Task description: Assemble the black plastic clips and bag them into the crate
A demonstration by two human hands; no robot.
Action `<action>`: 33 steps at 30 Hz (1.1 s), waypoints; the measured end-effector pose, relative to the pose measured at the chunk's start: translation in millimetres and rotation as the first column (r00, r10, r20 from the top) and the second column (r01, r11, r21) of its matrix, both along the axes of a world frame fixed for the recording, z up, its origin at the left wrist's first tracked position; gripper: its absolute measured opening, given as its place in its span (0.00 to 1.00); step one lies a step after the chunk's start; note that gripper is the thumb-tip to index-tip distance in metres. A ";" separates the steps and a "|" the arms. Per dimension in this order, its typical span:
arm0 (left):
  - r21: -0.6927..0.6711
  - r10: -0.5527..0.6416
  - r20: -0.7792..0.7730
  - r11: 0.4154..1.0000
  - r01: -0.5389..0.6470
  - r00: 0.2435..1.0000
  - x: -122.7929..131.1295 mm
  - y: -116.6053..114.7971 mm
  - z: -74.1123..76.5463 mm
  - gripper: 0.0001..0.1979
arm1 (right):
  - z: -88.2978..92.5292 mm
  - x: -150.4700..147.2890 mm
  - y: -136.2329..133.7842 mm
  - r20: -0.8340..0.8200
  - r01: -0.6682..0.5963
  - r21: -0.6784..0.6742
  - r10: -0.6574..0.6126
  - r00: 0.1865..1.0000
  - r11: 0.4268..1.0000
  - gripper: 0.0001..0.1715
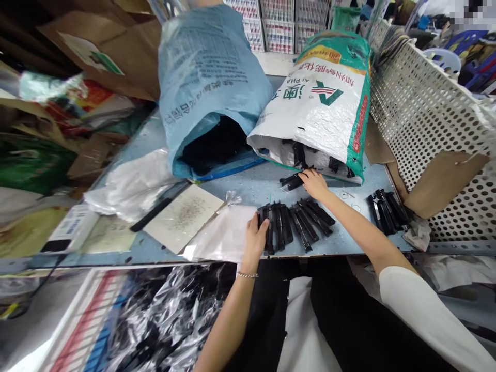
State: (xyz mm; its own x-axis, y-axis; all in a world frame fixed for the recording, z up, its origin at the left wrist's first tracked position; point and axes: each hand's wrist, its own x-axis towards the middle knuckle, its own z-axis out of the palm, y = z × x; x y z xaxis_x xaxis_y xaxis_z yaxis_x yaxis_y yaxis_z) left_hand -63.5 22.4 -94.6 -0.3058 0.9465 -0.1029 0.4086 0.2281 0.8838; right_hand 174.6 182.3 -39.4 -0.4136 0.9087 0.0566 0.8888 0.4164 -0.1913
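Head view
Left hand (256, 236): fingers curled on the left end of a row of black parts (294, 223), thumb up against the first piece — gripping it, with a thin bracelet (247, 275) on the wrist.
Right hand (314, 184): reaching out to 12 o'clock from the row, fingers closed around one black part (291, 181) at the mouth of the white sack (321, 111).
Row: the pieces lie side by side on the blue table (248, 187) near its front edge, just at 1 o'clock from the left hand; the right forearm crosses above their right end.
White sack: lying on its side with green edging and print, mouth open towards the person, more black pieces showing inside.
Blue sack (209, 77): at 10 o'clock from the row, also on its side, dark contents in its mouth — it touches the white sack at the far end.
Second pile (387, 209): more black parts at 3 o'clock from the row, well apart, against a perforated panel (422, 119) and a cardboard flap (442, 181).
White sheet (225, 235): flat plastic just at 9 o'clock from the left hand, touching it.
Card (184, 214): pale, speckled, further left, with a black bar (157, 209) beside it.
Below the table edge: crumpled clear plastic (170, 315) over dark pieces at 7 o'clock.
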 end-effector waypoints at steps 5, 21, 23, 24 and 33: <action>0.070 -0.081 -0.290 0.992 0.106 0.954 28.6 -3.4 -2.3 0.24 | 2.9 13.6 -2.3 0.014 0.027 0.050 -0.028 1.000 0.998 0.13; 0.083 -0.317 0.744 0.917 0.390 0.589 76.6 -13.0 107.1 0.20 | 79.5 29.1 -112.5 -0.331 -0.197 0.406 0.345 0.879 0.892 0.16; 0.046 -0.293 0.747 0.918 0.394 0.597 79.7 -18.7 110.9 0.19 | 76.9 29.2 -102.3 -0.244 -0.282 0.433 0.413 0.878 0.856 0.16; 0.041 -0.286 0.730 0.925 0.379 0.620 81.7 -20.5 111.7 0.18 | 75.2 27.3 -98.8 -0.263 -0.277 0.420 0.408 0.875 0.864 0.17; -0.018 -0.087 0.741 0.989 0.149 0.666 64.7 -8.0 106.5 0.18 | 70.8 8.7 -132.4 -0.558 -0.239 0.088 0.246 0.792 0.967 0.21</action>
State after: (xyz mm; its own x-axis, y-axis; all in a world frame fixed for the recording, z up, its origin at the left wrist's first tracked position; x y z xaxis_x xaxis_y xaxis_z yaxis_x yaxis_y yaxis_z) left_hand 1.1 14.4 11.9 0.0123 0.9499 -0.3124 -0.3405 0.2977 0.8919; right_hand 183.3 49.9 31.4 -0.5128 0.7807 0.3571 0.4974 0.6092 -0.6176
